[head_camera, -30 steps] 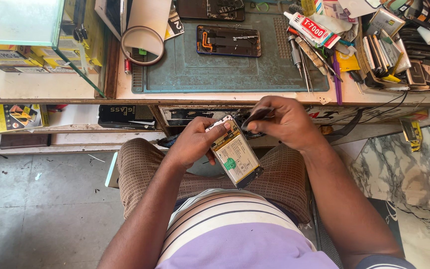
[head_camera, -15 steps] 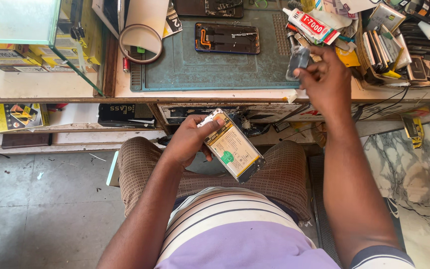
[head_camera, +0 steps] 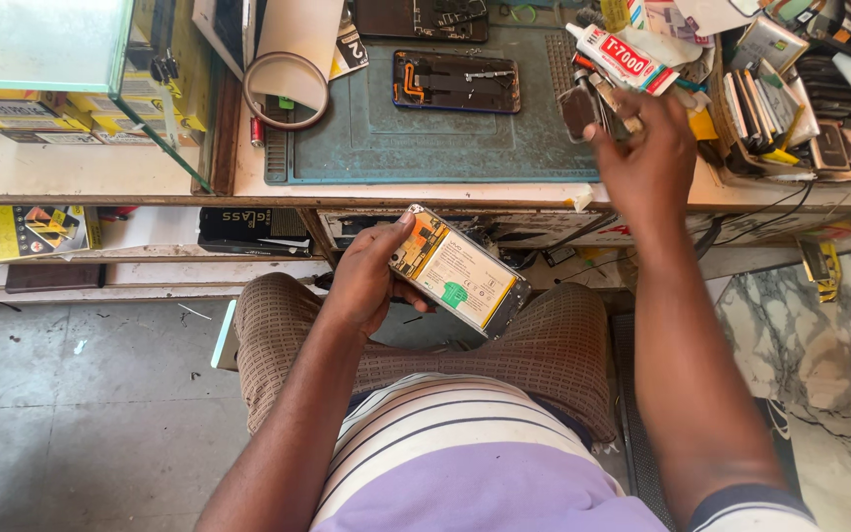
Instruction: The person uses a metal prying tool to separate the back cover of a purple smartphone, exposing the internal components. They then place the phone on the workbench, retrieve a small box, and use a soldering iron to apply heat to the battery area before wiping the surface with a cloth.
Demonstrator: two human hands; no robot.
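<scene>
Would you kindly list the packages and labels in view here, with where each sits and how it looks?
Glue tube: bench top right, white with red label.
Battery label: on the opened phone in the left hand, pale yellow with a green patch.
Yellow boxes: lower shelf, far left, flat.
Black box: under the bench edge, flat.

White glue tube with a red label – lying on the counter, upper right. Yellow flat package with a black panel – on the shelf below, far left. Black flat box beside it. Yellow boxes stacked at the counter's left. Opened phone bears a pale yellow battery label with a green sticker.
</scene>
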